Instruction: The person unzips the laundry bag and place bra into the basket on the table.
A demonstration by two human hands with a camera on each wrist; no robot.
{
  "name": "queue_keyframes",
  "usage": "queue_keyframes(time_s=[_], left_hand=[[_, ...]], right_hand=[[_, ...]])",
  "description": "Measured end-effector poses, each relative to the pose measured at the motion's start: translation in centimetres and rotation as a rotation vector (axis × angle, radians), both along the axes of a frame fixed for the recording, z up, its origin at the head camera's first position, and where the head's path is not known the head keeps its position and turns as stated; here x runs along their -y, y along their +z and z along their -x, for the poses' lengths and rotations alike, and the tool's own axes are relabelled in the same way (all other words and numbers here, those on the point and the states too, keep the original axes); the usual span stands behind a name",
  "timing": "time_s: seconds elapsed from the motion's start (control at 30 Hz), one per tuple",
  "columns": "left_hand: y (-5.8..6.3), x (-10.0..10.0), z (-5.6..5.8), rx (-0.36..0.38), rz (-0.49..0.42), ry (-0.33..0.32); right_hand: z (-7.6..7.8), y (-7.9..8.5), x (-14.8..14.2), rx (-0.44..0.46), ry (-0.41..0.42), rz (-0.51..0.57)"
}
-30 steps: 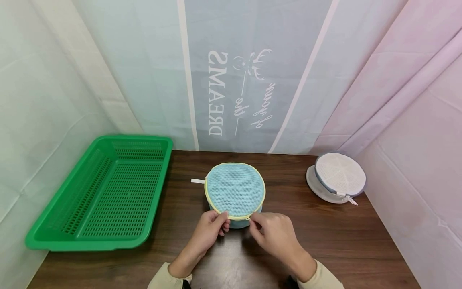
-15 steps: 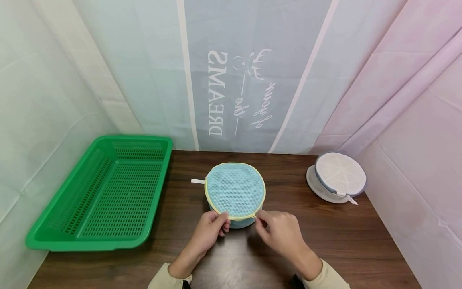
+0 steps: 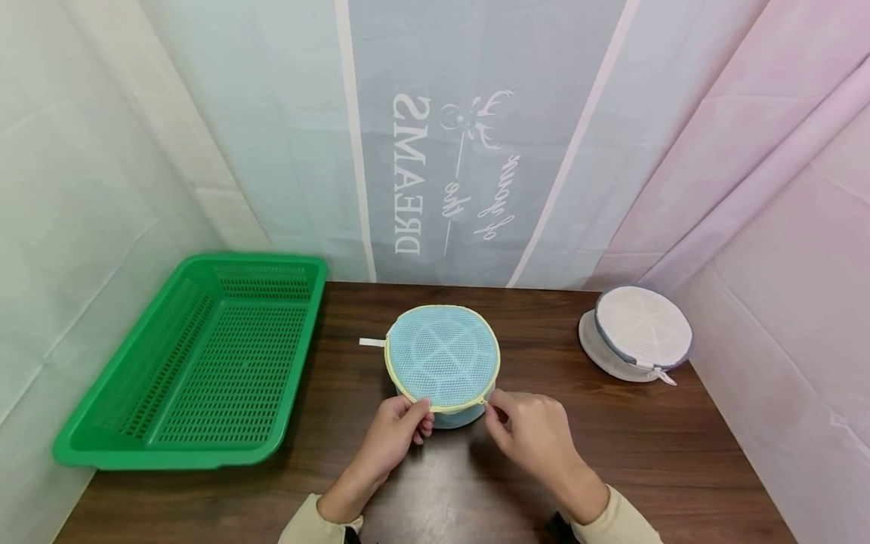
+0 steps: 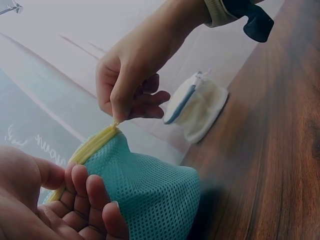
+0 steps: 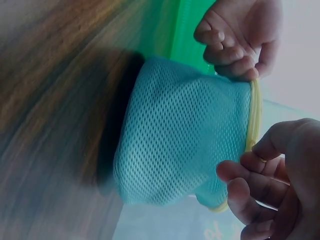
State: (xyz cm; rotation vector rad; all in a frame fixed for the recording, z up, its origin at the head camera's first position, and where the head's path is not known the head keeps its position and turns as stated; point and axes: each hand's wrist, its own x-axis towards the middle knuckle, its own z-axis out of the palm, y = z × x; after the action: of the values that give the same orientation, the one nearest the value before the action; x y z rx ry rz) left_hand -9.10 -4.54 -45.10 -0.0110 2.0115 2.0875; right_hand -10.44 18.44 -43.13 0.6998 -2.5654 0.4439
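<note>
A round blue mesh laundry bag [image 3: 443, 355] with a yellow zippered rim stands on the table in the middle of the head view. A white tag sticks out from its left side. My left hand [image 3: 397, 432] pinches the near part of the rim between thumb and fingers. At the rim's near right, my right hand [image 3: 537, 432] pinches the small zipper pull [image 3: 483, 400]. The left wrist view shows the yellow zipper [image 4: 95, 144] stretched between both hands, above the sagging mesh side [image 4: 155, 195]. Curled fingers hide part of the rim in the right wrist view.
A green plastic basket [image 3: 288, 423] with slotted walls stands at the left. Another mesh bag [image 3: 642, 326], white with a dark blue rim, stands at the back right by the curtain. Printed cloth [image 3: 469, 45] hangs behind the wooden table [image 3: 652, 461].
My right hand has slid the zipper pull rightward along the near rim, a little farther from me. My left hand keeps its grip in the same spot.
</note>
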Motion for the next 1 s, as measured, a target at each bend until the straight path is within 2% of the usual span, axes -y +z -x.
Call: queue_keyframes(time_s=[1.0], left_hand=[[-0.3,-0.1,0.0,0.008,-0.008,0.000]], right_hand=[[1.6,0.3,-1.5,-0.030,-0.125,0.010]])
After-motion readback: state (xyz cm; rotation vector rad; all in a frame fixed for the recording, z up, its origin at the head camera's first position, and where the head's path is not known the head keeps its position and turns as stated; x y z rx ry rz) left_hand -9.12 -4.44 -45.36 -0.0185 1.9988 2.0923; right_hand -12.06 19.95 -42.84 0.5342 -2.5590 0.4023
